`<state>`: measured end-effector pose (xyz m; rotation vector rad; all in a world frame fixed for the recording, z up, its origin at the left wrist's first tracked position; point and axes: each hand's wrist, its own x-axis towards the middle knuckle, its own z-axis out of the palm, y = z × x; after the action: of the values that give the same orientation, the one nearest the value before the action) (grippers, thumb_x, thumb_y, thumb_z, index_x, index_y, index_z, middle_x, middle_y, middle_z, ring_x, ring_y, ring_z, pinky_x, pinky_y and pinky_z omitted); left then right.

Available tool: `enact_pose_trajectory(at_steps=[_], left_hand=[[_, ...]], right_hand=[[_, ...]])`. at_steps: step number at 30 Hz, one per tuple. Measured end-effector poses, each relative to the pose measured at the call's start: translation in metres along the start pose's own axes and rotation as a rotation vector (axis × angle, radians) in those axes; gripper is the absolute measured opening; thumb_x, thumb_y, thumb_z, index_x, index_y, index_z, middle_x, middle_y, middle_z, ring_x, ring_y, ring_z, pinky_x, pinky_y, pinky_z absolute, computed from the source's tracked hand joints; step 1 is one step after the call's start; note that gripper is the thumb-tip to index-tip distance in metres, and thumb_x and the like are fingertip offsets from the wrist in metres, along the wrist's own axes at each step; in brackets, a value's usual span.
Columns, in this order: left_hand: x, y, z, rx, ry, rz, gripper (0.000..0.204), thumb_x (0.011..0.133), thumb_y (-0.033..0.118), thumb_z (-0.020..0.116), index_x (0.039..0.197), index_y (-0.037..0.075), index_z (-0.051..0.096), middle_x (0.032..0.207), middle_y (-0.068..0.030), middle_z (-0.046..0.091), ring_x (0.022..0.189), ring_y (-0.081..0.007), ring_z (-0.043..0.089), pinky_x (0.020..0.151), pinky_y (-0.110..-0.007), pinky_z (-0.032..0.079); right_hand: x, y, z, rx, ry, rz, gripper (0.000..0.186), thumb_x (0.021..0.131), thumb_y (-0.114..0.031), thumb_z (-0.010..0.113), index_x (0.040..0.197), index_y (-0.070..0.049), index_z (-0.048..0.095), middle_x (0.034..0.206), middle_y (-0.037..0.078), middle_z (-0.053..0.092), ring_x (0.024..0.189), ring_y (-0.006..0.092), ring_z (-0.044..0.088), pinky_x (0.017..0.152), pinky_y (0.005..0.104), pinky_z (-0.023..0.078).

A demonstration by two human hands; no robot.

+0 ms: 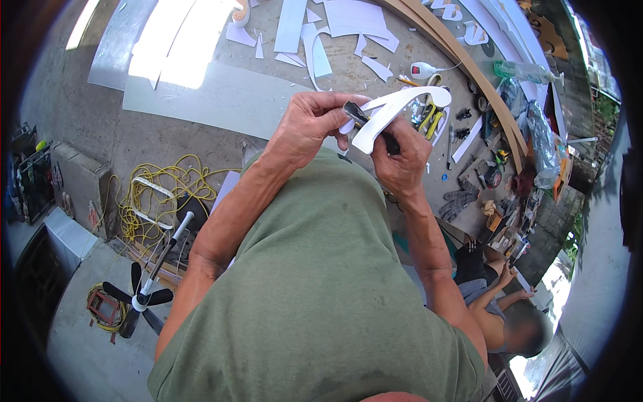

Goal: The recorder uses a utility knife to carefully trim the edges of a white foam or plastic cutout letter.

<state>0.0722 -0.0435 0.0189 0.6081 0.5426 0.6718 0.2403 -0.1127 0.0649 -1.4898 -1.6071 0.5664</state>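
Note:
Both of my hands are raised in front of my chest around a white curved cut-out piece (395,110), flat-faced with a rounded hooked end. My left hand (308,127) is closed, with thumb and fingers pinching the piece's left side. Under the white piece lies a dark, narrow tool (356,112), its tip beside my left thumb. My right hand (403,161) is closed around its black lower part, below the piece. The white piece hides the tool's middle, so its exact kind cannot be made out.
White sheet offcuts (355,20) and a large grey sheet (221,97) lie on the floor ahead. Yellow-handled pliers (432,124), a glove (459,201) and long brown strips (462,60) are at right. Yellow cord (151,194) and a fan (139,301) stand left; another person (495,295) sits right.

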Motion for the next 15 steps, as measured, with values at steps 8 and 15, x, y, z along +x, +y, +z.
enact_pose_trajectory(at_steps=[8, 15], left_hand=[[0.005, 0.004, 0.003, 0.102, 0.041, -0.023, 0.028, 0.094, 0.012, 0.065, 0.117, -0.003, 0.067, 0.087, -0.0081, 0.07, 0.067, -0.0108, 0.062, 0.054, -0.024, 0.053], [0.008, 0.005, 0.003, 0.095, 0.073, 0.019, 0.024, 0.093, 0.004, 0.061, 0.115, -0.003, 0.069, 0.086, -0.0105, 0.071, 0.062, -0.0116, 0.063, 0.055, -0.024, 0.056]], right_hand=[[-0.001, 0.001, 0.0, 0.031, 0.002, -0.086, 0.018, 0.078, 0.008, 0.067, 0.094, 0.001, 0.063, 0.083, 0.01, 0.067, 0.059, 0.0162, 0.062, 0.051, 0.0285, 0.048], [0.002, 0.017, 0.011, 0.135, 0.106, 0.149, 0.014, 0.081, 0.007, 0.065, 0.094, 0.002, 0.065, 0.076, 0.007, 0.066, 0.06, 0.0103, 0.061, 0.053, 0.0253, 0.047]])
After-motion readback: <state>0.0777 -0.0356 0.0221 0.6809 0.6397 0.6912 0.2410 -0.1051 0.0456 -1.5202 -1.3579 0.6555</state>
